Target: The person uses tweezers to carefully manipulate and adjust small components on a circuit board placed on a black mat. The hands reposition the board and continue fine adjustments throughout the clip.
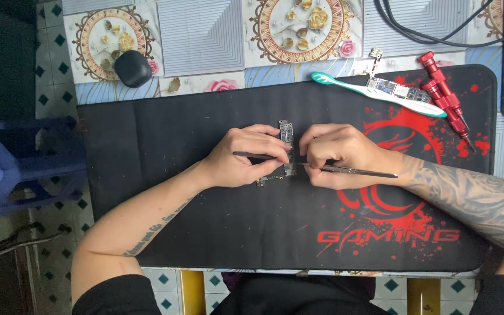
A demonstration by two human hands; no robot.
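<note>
Head view is looking straight down on a black mat [205,233] with red splatter print, which is covering most of the counter [205,41]. Both hands are meeting at the middle of the mat over a small narrow circuit board [287,133] that is lying flat, its long side running away from the person. The left hand [241,158] is resting on the mat with its fingers curled, pinning the board's lower part; its grip is closed on the board's edge, with a thin dark tool [263,156] crossing over the fingers. The right hand [336,157] is closing its grip narrowly around a slim metal tool [357,170], held like a pen, its handle sticking out toward the right forearm. Whether the two tool parts are one piece or two I cannot tell, since the fingers are hiding the joint.

The board's upper end is showing bare between the hands, and a second bit of board [269,179] is peeking out below the left palm. Judging from this, the work on the board is underway and not finished: the tool tip is sitting at the board and nothing is lying detached beside it.

Farther off, well apart from the hands, another circuit board [398,90] is lying under a white and teal toothbrush [374,93], with red screwdrivers [444,93] just beside them. A dark rounded case [132,68] is sitting on the patterned counter beyond the mat.
</note>
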